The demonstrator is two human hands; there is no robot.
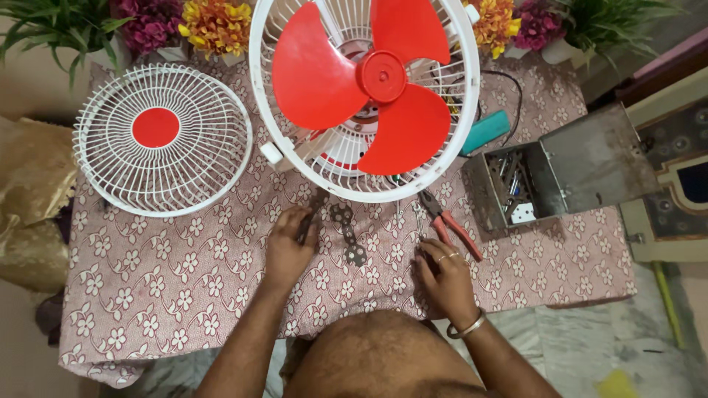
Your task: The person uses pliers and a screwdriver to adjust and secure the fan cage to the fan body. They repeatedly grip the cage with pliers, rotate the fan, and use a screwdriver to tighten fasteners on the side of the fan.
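On the counter [147,295], covered with a floral cloth, a white fan [365,96] with red blades lies face up at twelve o'clock, its front grille off. That detached white grille [162,140] with a red centre disc rests at ten o'clock, just beside the fan. Left hand [289,247] sits near centre, its grip closed around a dark slim tool [310,217] whose far end points toward the fan's rim. A flat metal multi-hole spanner [346,232] lies just to the right of that hand. Right hand [445,280], at five o'clock, has its fingers curled down on the cloth; whether its grip has hold of anything cannot be told. Red-handled pliers [450,225] lie just above it. An open grey metal toolbox [546,177] stands at three o'clock, and a teal object [487,131] lies beside the fan.
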